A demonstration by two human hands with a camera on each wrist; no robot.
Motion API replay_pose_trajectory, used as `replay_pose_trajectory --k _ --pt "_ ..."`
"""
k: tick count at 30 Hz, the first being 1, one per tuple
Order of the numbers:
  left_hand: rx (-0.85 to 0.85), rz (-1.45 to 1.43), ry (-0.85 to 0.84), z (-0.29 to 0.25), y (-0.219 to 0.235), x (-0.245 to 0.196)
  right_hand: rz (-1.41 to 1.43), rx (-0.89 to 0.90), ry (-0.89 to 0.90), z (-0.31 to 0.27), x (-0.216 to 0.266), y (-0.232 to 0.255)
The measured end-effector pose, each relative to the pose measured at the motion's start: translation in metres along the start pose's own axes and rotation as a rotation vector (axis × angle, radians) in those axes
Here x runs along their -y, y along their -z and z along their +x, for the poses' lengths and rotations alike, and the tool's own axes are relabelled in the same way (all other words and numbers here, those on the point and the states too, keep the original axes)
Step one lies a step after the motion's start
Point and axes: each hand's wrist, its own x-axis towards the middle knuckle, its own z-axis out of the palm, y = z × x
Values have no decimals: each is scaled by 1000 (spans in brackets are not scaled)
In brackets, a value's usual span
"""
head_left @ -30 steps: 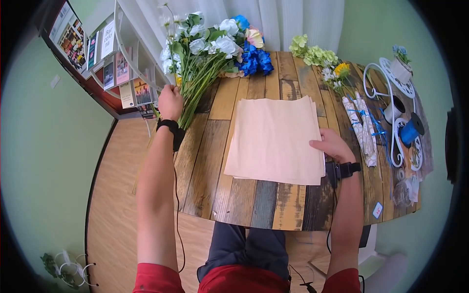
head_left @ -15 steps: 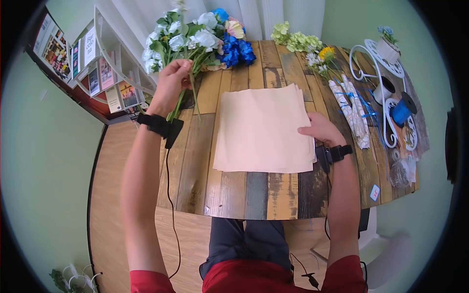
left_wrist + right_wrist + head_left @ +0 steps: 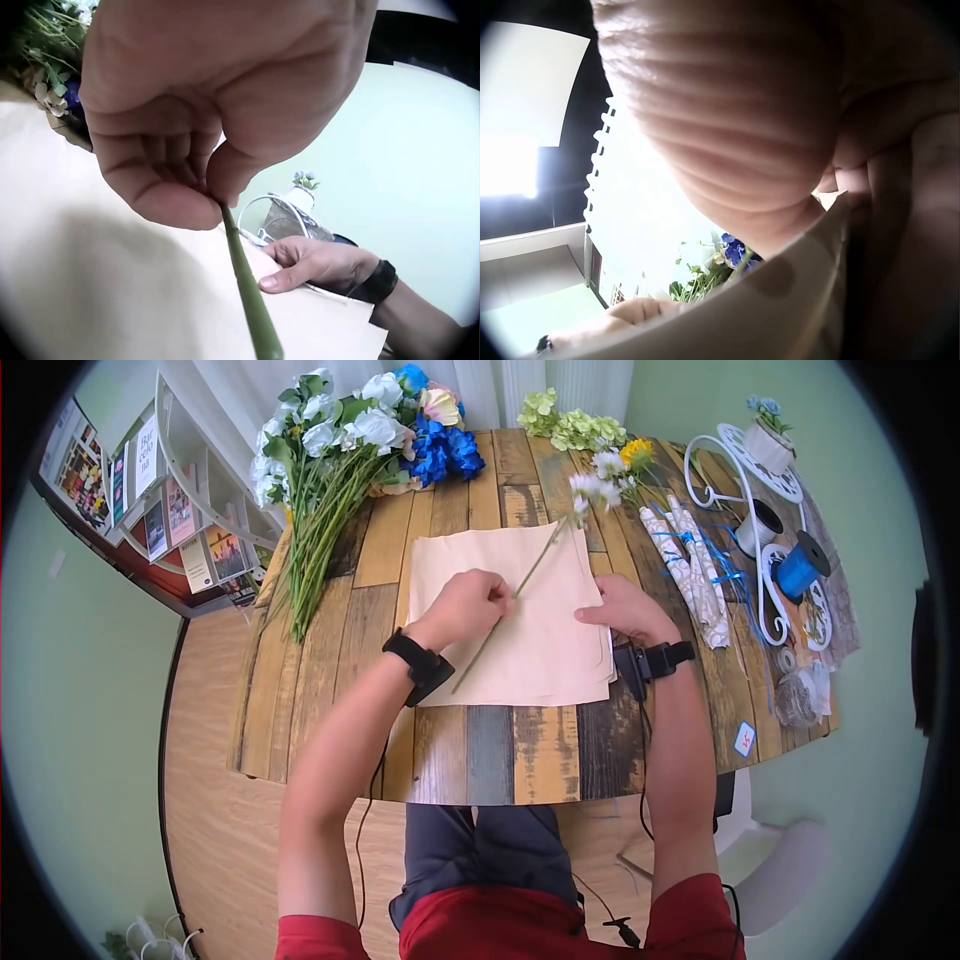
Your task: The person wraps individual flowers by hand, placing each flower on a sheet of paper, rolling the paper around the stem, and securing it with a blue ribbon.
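Observation:
My left hand (image 3: 462, 608) pinches the thin green stem (image 3: 255, 311) of an artificial white daisy-like flower (image 3: 594, 494) between thumb and fingertips. The stem slants over a stack of pale tan wrapping paper (image 3: 545, 660), blossoms toward the far right and cut end toward me. With its thumb on top and fingers beneath, my right hand (image 3: 632, 610) grips the paper's right edge. In the right wrist view the paper (image 3: 784, 307) bends up beside that thumb, and the right fingers are largely in shadow.
White roses (image 3: 375, 428) with long stems and blue blooms (image 3: 440, 450) lie back left. Green hydrangeas (image 3: 580, 430) and a yellow flower (image 3: 636, 454) lie at the back. Wrapped rolls (image 3: 690, 565), a blue ribbon spool (image 3: 802, 565) and a white metal stand (image 3: 745, 480) line the right.
My left hand has drawn the white flower out from the bunch at the left and carried it right, over the paper. The right hand still grips the paper's edge.

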Motion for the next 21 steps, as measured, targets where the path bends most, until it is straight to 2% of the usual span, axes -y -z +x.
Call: replay_pose_trajectory --k 1,3,4,6,7,10,12,13,16,18,19,21 --pt "1 -3 -1 1 -4 4 -2 -1 -2 -2 2 0" --pt "-92 290 -89 1 -8 7 -49 -2 -72 -7 10 -1" --pt "-93 288 -92 1 -8 5 -52 -3 -72 -7 11 -1" --pt "-116 374 13 -2 -8 -2 -76 -3 -93 -7 12 -1" --pt "-118 370 13 -6 -5 -7 -80 -3 -95 -8 14 -2" --pt "-31 296 20 -19 6 -11 -106 -23 -117 -8 13 -2" --pt "96 361 21 -24 13 -6 -88 -15 -78 -7 12 -2" --pt "92 357 14 -26 15 -5 -95 -20 -77 -8 16 -1" --pt "159 174 93 -27 18 1 -193 -46 -155 -10 31 -1" --pt "175 -67 184 -24 19 7 -471 -97 -254 -4 41 1" --pt "173 -71 184 -24 19 8 -475 -96 -256 -4 48 0" --pt "158 -143 206 -23 18 9 -656 -218 -253 -6 62 -2"
